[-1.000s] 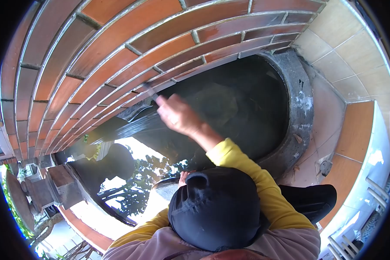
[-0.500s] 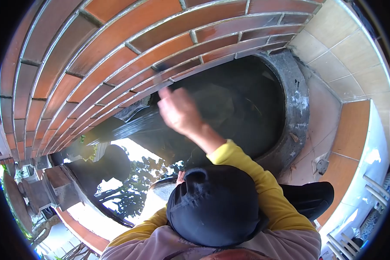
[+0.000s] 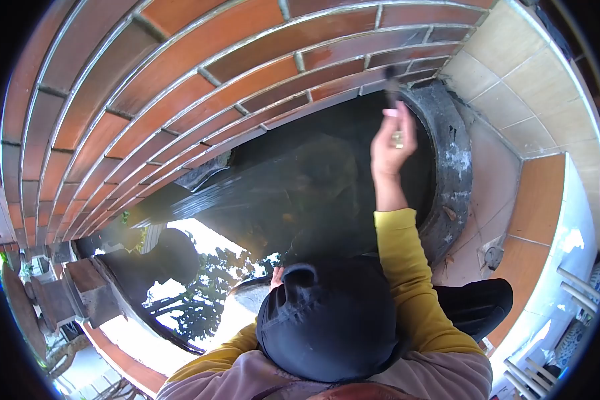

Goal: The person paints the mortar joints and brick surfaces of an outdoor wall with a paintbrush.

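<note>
My right hand (image 3: 394, 143), at the end of a yellow sleeve, is raised over the right end of a dark pond. Its fingers are closed on a slim brush-like tool (image 3: 392, 85), blurred by motion, whose dark tip points up toward the foot of the brick wall (image 3: 340, 60). A ring shows on one finger. Low in the middle, my left hand (image 3: 277, 277) is mostly hidden by the dark head covering (image 3: 330, 320). Its visible fingers are stretched out at the pale curved edge (image 3: 247, 293) beside the water.
Dark pond water (image 3: 300, 173) reflects trees and bright sky at lower left. A grey concrete rim (image 3: 457, 167) curves round its right end. Beyond it are beige wall tiles (image 3: 513, 100) and an orange tiled ledge (image 3: 537, 200). Brown block-like pillars (image 3: 93, 287) stand at left.
My right hand has swung right along the foot of the brick wall with the brush-like tool, from mid-pond to the pond's right end. My left hand has stayed in place.
</note>
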Tool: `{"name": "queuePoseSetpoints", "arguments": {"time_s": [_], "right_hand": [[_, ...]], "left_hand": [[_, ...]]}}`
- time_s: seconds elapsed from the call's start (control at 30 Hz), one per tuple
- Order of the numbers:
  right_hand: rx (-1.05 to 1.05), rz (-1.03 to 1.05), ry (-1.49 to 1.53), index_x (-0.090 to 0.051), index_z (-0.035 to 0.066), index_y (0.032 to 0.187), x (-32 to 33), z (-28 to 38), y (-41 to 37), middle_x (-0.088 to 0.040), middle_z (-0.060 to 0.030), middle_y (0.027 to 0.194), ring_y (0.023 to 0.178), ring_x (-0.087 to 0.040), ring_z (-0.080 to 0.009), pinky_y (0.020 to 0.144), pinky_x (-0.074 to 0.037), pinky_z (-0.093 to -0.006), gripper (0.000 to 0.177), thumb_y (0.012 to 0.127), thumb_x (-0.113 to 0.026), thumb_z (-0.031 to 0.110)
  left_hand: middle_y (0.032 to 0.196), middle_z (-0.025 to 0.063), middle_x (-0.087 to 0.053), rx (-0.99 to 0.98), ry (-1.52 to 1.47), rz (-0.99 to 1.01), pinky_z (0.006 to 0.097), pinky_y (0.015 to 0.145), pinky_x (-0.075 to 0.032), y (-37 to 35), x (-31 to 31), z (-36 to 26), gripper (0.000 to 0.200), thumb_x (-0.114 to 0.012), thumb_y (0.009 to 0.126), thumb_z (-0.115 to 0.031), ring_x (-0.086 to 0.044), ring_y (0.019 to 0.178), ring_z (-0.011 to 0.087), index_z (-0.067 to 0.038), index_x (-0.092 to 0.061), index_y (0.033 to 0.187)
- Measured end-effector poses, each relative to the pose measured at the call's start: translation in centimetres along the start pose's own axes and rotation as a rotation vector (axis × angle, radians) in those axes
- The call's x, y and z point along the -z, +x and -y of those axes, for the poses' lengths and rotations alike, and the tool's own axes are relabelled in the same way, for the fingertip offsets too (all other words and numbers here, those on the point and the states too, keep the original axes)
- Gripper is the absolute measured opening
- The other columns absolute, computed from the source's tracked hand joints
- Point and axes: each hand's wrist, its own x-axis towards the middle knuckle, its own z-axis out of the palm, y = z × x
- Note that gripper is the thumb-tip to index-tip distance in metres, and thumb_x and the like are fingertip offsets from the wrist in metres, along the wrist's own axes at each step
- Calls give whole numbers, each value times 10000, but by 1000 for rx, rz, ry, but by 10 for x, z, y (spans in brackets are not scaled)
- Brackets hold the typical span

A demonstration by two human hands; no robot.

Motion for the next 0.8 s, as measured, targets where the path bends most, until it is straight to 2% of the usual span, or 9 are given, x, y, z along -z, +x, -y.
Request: {"name": "queuePoseSetpoints", "arguments": {"time_s": [0.03,0.1,0.17,0.23,0.37,0.43,0.53,0.67,0.8], "right_hand": [[0,155,0,-686,19,1140,-5,30,-5,-622,-110,797,655,-604,-261,600,-479,-401,212,929,-666,36],[305,418,202,-664,33,1122,-26,68,-26,-570,-99,774,737,-567,-307,698,-478,-425,257,869,-708,48],[437,714,365,-663,14,1129,-36,94,-48,-589,-78,792,789,-561,-265,740,-499,-377,293,853,-745,68],[426,804,425,-682,24,1110,-37,90,-37,-618,-89,815,778,-582,-259,737,-515,-375,263,855,-742,52],[92,376,271,-715,22,1091,-11,23,29,-664,-128,840,697,-641,-270,640,-514,-367,185,906,-709,25],[216,188,85,-711,-3,1112,9,-10,47,-668,-134,839,689,-648,-262,613,-498,-367,185,931,-690,26],[83,-23,-76,-706,-17,1125,19,-28,44,-629,-150,789,648,-609,-272,582,-472,-394,184,951,-659,25],[313,398,61,-668,48,1007,-30,79,-22,-544,-102,750,701,-549,-310,626,-456,-421,108,900,-653,49],[557,737,520,-631,-48,1148,-76,144,-107,-580,-39,822,770,-553,-213,721,-514,-342,342,879,-759,121]], "left_hand": [[1087,100,-659,-3,-3,3,424,911,-515,2,0,0,411,-683,774,-164,-586,1053,343,-59,-676,1171],[1085,100,-659,-4,-1,8,423,909,-515,3,2,1,410,-683,774,-164,-586,1052,342,-59,-676,1170],[1084,100,-659,-6,1,11,423,908,-516,5,3,1,409,-683,774,-164,-587,1051,341,-59,-676,1169],[1083,100,-659,-9,3,10,422,907,-516,7,4,2,407,-683,775,-164,-587,1049,341,-58,-676,1168],[1080,100,-660,-12,-2,12,421,904,-517,9,0,4,405,-683,775,-163,-588,1046,339,-58,-677,1166],[1079,100,-660,-11,-6,14,420,903,-517,8,-1,4,404,-683,775,-163,-588,1045,339,-58,-677,1165],[1077,101,-660,-9,-3,2,419,901,-517,10,1,5,402,-682,776,-162,-589,1043,338,-58,-677,1164],[1075,101,-661,-9,-4,4,418,899,-518,9,-1,3,400,-682,776,-162,-589,1040,336,-57,-678,1162],[1072,101,-661,-6,0,8,416,896,-518,6,-2,0,397,-682,776,-161,-590,1038,335,-57,-678,1160]]}}
